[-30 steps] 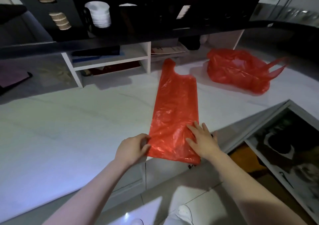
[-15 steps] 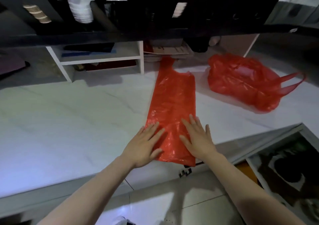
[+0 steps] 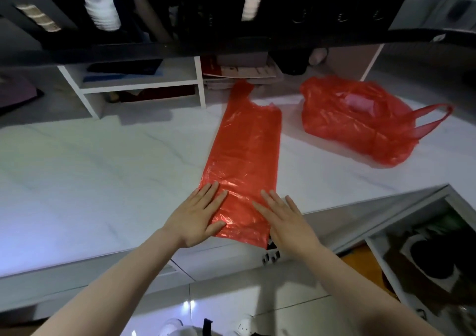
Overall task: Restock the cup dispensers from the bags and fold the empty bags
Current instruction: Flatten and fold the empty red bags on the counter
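Observation:
A flattened red plastic bag (image 3: 244, 155) lies lengthwise on the white marble counter (image 3: 103, 176), folded into a long strip with its handles pointing away from me. My left hand (image 3: 201, 214) presses flat on the strip's near left corner with straight fingers. My right hand (image 3: 283, 217) lies flat on the near right edge, fingers spread. A second red bag (image 3: 360, 122), crumpled, with something pale inside and its handles loose, sits to the right. White cups (image 3: 104, 11) and brown cups (image 3: 38, 17) are stacked in the dark dispenser rack (image 3: 206, 13) above.
A white shelf unit (image 3: 144, 86) with dark items stands at the back of the counter. Papers (image 3: 244, 73) lie beyond the strip's handles. An open drawer (image 3: 425, 245) with dark contents juts out at the lower right. Tiled floor lies below the counter edge.
My left hand let go of the strip's left edge and went flat on the bag. Both hands slid forward a little along the strip. The camera moved closer.

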Motion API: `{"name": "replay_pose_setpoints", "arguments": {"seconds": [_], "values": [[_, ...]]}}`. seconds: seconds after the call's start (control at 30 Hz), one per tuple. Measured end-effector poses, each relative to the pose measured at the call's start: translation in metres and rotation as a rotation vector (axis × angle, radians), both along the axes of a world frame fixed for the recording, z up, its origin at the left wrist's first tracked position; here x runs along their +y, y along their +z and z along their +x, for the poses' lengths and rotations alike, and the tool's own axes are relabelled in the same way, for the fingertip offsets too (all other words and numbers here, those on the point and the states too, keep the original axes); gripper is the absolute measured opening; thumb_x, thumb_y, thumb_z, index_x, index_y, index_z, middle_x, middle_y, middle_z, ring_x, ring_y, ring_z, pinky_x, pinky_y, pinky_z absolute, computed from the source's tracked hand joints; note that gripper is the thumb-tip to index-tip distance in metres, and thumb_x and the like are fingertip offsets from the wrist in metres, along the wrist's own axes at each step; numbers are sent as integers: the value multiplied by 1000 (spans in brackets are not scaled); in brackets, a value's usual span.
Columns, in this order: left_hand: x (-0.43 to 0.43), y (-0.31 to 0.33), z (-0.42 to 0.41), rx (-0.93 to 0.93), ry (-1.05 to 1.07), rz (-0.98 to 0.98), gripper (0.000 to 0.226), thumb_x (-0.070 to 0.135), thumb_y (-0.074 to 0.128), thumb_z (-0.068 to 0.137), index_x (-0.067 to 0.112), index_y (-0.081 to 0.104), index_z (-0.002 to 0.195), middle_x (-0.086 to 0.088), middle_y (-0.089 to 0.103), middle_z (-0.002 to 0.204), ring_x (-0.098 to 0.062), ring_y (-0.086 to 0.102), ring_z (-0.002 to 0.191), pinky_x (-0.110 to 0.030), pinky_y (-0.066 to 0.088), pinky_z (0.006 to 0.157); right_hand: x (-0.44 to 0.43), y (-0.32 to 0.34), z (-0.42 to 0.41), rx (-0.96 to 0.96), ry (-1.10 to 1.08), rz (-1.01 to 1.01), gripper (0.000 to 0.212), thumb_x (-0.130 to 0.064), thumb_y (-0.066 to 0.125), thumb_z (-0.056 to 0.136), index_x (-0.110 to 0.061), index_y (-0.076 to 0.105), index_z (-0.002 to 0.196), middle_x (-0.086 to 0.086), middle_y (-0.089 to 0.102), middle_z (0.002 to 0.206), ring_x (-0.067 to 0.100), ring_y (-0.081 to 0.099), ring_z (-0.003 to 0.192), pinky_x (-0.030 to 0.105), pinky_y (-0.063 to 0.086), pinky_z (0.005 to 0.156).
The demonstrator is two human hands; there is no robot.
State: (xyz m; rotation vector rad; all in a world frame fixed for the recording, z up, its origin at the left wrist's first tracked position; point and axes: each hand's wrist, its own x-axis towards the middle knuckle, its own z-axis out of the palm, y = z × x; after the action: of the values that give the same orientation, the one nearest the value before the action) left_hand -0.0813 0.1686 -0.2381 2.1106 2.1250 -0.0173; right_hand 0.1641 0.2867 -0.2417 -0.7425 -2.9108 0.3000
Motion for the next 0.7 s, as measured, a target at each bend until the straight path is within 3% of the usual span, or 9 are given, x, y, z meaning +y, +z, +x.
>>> {"name": "replay_pose_setpoints", "arguments": {"seconds": [0.03, 0.1, 0.2, 0.27, 0.37, 0.5, 0.57, 0.63, 0.7], "values": [[0, 0, 0, -1, 2, -6, 82, 72, -5, 77, 26, -19, 144, -2, -24, 152, -18, -24, 140, -26, -20, 112, -3, -3, 4, 8, 13, 55, 76, -10, 70, 76, -22, 39, 144, 4, 23, 153, 28, 21, 141, 56, 25, 110], [-1, 0, 0, -6, 4, -15, 83, 73, -3, 78, 25, -21, 143, -3, -25, 152, -18, -25, 140, -26, -20, 112, -10, -7, 4, 8, -6, 126, 82, -15, 82, 67, -21, 45, 140, 9, 38, 148, 32, 37, 135, 57, 31, 104], [-1, 1, -2, -39, 2, -15, 87, 75, 1, 78, 22, -25, 142, -1, -29, 151, -17, -28, 140, -24, -21, 110, -16, -9, -2, 18, -26, 132, 80, -22, 85, 67, -22, 48, 138, 10, 44, 145, 35, 42, 132, 59, 32, 103], [-2, 2, -4, -73, -16, -2, 89, 77, 5, 79, 22, -24, 143, 1, -29, 151, -14, -30, 138, -21, -22, 110, -16, -8, -3, -12, -35, 98, 73, -20, 76, 78, -25, 42, 142, 7, 36, 150, 33, 31, 138, 58, 18, 110], [-8, 2, -13, -103, -114, -12, 94, 82, 11, 78, 23, -19, 145, 4, -24, 153, -12, -24, 142, -24, -16, 114, -12, -9, 2, -71, -42, -3, 66, -29, 52, 95, -34, 16, 150, -7, 1, 155, 20, -9, 143, 40, -17, 112], [-17, 5, -31, -136, -217, -64, 101, 86, 24, 75, 26, -14, 146, 7, -18, 155, -8, -17, 144, -24, -12, 116, -7, -4, 2, 7, -69, -151, 64, -25, 55, 94, -35, 22, 148, -18, 2, 149, 6, -13, 139, 28, -15, 113], [-18, 10, -37, -219, -191, -32, 95, 79, 37, 78, 30, -2, 148, 11, -7, 155, -4, -6, 144, -20, -3, 116, -6, -1, 1, 85, -108, -252, 63, -14, 56, 91, -35, 31, 145, -21, 10, 148, -1, -6, 139, 25, -11, 114], [-17, 14, -37, -314, -113, 57, 77, 55, 61, 82, 33, 25, 147, 15, 17, 152, -1, 18, 141, -15, 14, 113, -7, 5, -3, 162, -160, -377, 57, -7, 52, 91, -33, 40, 140, -21, 20, 146, -4, 3, 139, 22, -8, 113], [-13, 15, -34, -415, 23, 162, 54, 30, 70, 79, 32, 55, 131, 15, 44, 143, -3, 43, 130, -17, 32, 106, -7, 10, -6, 210, -209, -455, 47, -6, 50, 93, -28, 51, 134, -20, 29, 143, -4, 13, 137, 24, -2, 114]]}}
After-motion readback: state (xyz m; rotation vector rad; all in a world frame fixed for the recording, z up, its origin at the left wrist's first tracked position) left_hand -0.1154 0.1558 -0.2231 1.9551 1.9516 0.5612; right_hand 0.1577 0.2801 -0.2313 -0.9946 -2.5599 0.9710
